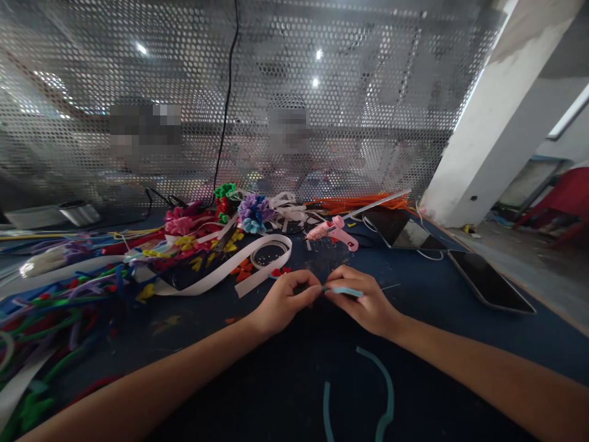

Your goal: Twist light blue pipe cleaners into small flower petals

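On the table (pixel 257 393) before you, two loose strips (pixel 390 393) lie nearer than your left hand (pixel 289 298) and right hand (pixel 368 307). Beyond them lies a glue gun (pixel 338 233); right of it, a flat-screened device (pixel 490 281); left, heaped pipe cleaners (pixel 50 325); behind, a panel (pixel 359 104).

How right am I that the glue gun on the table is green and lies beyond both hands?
The colour is wrong: the head view shows the glue gun is pink. It does lie on the table, beyond the left hand and right hand.
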`<control>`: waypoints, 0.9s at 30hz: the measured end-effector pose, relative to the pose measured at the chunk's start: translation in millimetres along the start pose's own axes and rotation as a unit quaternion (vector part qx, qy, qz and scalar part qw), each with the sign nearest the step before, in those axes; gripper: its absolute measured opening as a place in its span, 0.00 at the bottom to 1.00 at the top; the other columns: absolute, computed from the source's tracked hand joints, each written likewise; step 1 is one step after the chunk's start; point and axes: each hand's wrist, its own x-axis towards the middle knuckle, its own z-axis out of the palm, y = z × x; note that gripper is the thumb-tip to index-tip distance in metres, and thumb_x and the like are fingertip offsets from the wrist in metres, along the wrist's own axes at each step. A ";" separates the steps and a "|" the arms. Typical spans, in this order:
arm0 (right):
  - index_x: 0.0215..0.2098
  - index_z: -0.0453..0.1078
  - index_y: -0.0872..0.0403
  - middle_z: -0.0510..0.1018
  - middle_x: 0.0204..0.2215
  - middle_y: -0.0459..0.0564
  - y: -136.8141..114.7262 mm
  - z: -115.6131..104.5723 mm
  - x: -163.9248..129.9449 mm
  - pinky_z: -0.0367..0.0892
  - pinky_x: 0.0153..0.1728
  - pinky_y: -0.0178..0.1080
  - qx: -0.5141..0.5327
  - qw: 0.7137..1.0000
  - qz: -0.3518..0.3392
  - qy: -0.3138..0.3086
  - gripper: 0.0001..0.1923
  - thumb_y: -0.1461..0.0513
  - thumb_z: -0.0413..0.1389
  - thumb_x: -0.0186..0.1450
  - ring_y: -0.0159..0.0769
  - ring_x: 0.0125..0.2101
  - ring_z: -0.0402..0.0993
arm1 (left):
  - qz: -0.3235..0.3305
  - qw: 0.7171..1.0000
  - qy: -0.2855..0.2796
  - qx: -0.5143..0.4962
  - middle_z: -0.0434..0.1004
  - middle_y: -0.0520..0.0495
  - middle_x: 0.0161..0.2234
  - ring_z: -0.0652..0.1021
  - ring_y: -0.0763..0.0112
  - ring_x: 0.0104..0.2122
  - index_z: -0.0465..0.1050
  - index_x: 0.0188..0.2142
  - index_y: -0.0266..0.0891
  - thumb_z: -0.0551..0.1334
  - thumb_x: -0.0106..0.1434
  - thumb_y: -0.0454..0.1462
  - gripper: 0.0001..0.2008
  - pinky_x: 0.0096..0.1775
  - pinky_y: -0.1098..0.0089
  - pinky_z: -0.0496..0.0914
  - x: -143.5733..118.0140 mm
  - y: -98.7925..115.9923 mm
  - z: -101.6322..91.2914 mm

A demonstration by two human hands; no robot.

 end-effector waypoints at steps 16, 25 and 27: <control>0.46 0.58 0.51 0.69 0.23 0.40 1.8 1.8 1.5 0.61 0.24 0.32 0.141 0.962 0.221 0.075 0.22 0.57 0.59 0.56 0.28 0.23 0.66 | 0.004 1.000 -0.021 0.016 0.65 0.54 0.20 0.66 0.77 0.22 0.66 0.24 0.35 0.56 0.58 0.38 0.09 0.26 0.76 0.60 -1.5 -1.1 0.0; 0.38 0.61 0.52 0.66 0.35 0.46 1.2 3.0 -0.5 0.61 0.25 0.33 -0.019 0.981 0.117 0.151 0.16 0.57 0.60 0.55 0.26 0.23 0.60 | -0.001 1.000 -0.004 0.022 0.64 0.55 0.19 0.65 0.77 0.21 0.66 0.23 0.36 0.56 0.58 0.38 0.10 0.25 0.76 0.59 -0.4 2.8 1.5; 0.33 0.65 0.52 0.67 0.36 0.47 0.8 2.0 0.0 0.61 0.25 0.33 -0.032 0.987 0.083 0.137 0.08 0.58 0.58 0.57 0.28 0.26 0.62 | 0.003 1.000 -0.003 0.018 0.64 0.55 0.19 0.65 0.77 0.21 0.66 0.23 0.36 0.56 0.58 0.38 0.10 0.25 0.76 0.59 -0.6 2.4 1.7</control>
